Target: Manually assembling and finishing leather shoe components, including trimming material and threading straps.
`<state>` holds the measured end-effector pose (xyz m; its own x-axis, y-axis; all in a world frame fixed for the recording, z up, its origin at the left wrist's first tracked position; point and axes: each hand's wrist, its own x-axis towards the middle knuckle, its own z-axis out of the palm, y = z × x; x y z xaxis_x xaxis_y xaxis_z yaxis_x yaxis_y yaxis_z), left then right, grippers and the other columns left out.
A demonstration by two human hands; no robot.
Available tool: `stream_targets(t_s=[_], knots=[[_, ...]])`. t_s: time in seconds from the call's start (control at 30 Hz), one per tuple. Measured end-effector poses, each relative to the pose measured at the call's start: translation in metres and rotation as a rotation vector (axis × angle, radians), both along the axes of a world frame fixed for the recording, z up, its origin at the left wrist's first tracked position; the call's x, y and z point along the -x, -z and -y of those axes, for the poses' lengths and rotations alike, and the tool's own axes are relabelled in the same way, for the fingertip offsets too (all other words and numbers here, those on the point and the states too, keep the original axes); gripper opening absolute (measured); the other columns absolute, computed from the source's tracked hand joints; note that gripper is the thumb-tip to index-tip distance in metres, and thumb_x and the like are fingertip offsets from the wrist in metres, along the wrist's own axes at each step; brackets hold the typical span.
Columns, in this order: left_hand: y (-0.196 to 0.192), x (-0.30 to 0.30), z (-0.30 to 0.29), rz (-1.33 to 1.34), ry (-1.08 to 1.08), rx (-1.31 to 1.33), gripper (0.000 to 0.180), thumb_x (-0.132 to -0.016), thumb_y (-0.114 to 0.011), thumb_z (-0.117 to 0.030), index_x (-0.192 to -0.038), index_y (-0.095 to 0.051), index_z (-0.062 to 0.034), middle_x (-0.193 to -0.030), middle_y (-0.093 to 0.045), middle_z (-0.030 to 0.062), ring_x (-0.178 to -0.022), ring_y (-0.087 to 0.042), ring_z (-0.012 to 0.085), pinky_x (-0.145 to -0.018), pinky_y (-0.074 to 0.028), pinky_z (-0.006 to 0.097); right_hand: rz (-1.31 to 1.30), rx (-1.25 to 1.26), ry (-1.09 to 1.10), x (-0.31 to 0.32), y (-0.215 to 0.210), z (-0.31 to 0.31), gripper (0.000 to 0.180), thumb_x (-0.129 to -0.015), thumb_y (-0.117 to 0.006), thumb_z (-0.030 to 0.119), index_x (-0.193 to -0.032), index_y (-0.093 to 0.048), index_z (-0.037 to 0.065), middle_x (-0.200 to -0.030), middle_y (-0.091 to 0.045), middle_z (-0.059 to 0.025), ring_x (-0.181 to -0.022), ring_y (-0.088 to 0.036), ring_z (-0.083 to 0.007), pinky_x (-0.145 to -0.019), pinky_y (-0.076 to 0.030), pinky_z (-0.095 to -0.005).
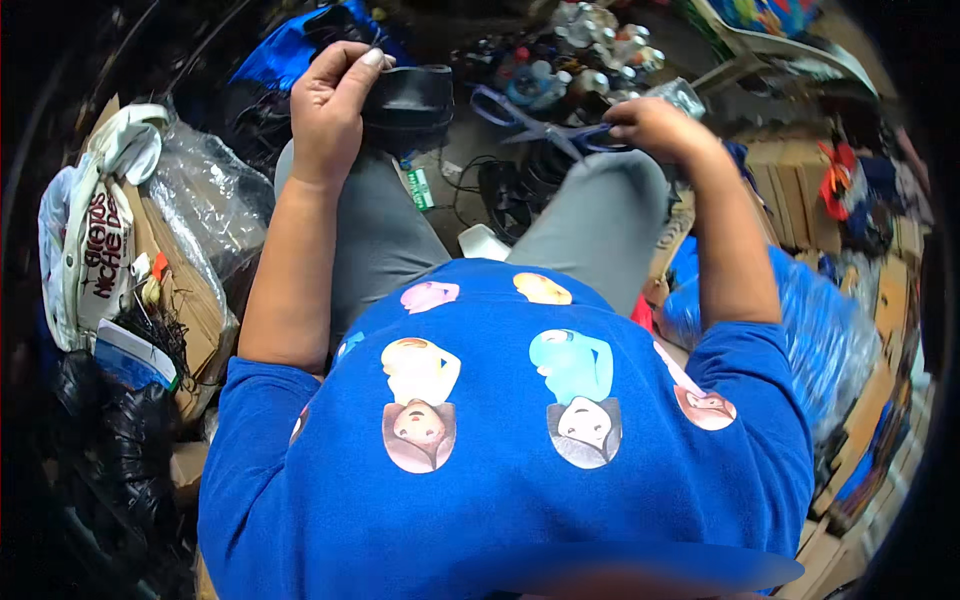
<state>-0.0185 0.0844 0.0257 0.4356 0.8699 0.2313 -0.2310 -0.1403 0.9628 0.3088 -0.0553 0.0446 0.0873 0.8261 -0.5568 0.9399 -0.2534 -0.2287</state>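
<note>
Head view: L grip [340, 100] pinched shut, thumb vs. fingers, holding a black piece [410, 100]; it's glossy w/ a straight top edge, hangs just R of the fingertips. R grip [660, 128] narrow, fingertips on one handle of the scissors [540, 130]; can't tell if a finger goes thru the loop. Scissors (blue-purple handles, spread apart) sit just L of R grip, b/w both hands, above the R knee. Blades well apart from black piece.

Around L grip: blue bag [272, 52] just beyond it; clear plastic [215, 190] to its lower L; white bag [95, 240] farther L, w/ dark lettering. Blue-white card [135, 355] below that bag, well apart from the grip. Small green-white pack [420, 190] on the floor below black piece, b/w the knees.

Around R grip: pile of bottles [600, 50] beyond it, slightly L; cardboard [795, 200] to its R; red cloth [838, 180] farther R; blue plastic [820, 320] below, near the R forearm. Grey trousers [390, 225] and blue shirt [500, 510] lie nearer the camera than both grips.
</note>
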Motion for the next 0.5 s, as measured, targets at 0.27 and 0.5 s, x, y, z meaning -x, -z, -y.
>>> stream_targets(t_s=[0.27, 0.5], knots=[[0.004, -0.02, 0.082, -0.231, 0.455, -0.238, 0.009, -0.088, -0.057, -0.008, -0.086, -0.06, 0.0003, -0.082, -0.059, 0.0042, -0.081, -0.055, 0.0111, -0.077, -0.042, 0.024, -0.33, -0.409, 0.447, -0.004, -0.061, 0.149, 0.027, -0.084, -0.06, 0.013, -0.107, -0.061, -0.002, -0.094, -0.065, -0.007, -0.083, -0.058, -0.0123, -0.075, -0.046, -0.0262], [0.013, -0.035, 0.097, -0.251, 0.665, 0.116, 0.013, -0.089, -0.056, -0.01, -0.094, -0.062, 0.0001, -0.091, -0.063, 0.0039, -0.086, -0.057, 0.0096, -0.08, -0.044, 0.024, -1.259, -0.64, 0.82, 0.033, -0.033, 0.192, 0.029, -0.086, -0.061, 0.011, -0.112, -0.055, 0.002, -0.099, -0.059, -0.0034, -0.091, -0.058, -0.0142, -0.082, -0.049, -0.0322]])
